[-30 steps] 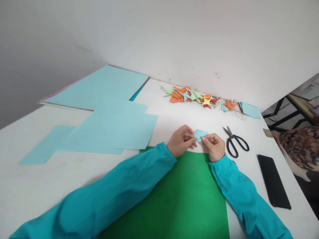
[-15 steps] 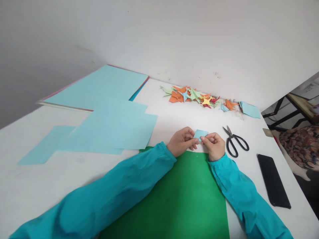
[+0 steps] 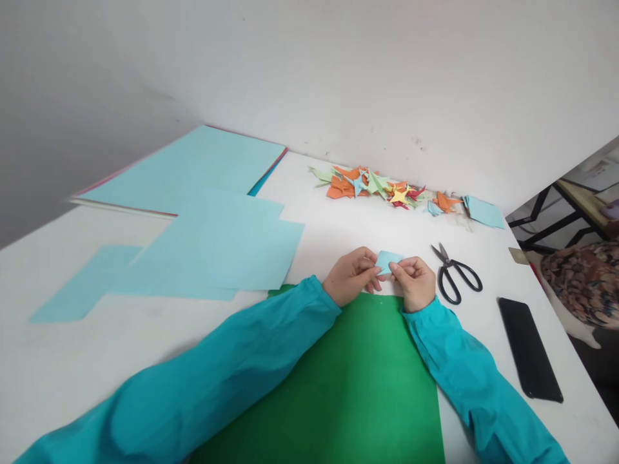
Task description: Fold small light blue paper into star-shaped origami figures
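A small folded piece of light blue paper (image 3: pixel 388 258) is held up between both hands, above the far edge of a green sheet (image 3: pixel 358 374). My left hand (image 3: pixel 352 276) pinches its left side between thumb and fingers. On the opposite side, my right hand (image 3: pixel 412 281) grips the lower right corner the same way. The fingertips cover part of the paper, so its exact folds cannot be made out. Just right of my right hand lie black-handled scissors (image 3: pixel 453 272), blades apart and pointing away.
Large light blue sheets (image 3: pixel 217 251) spread over the left of the white table, by a stack of coloured paper (image 3: pixel 193 167). Folded paper figures (image 3: pixel 372 183) line the wall, with blue paper squares (image 3: pixel 485 212) at their right. A black phone-like slab (image 3: pixel 529 348) lies near the right edge.
Both hands keep their hold on the small blue paper, with only a tiny shift of the fingers. The whole view has slid slightly.
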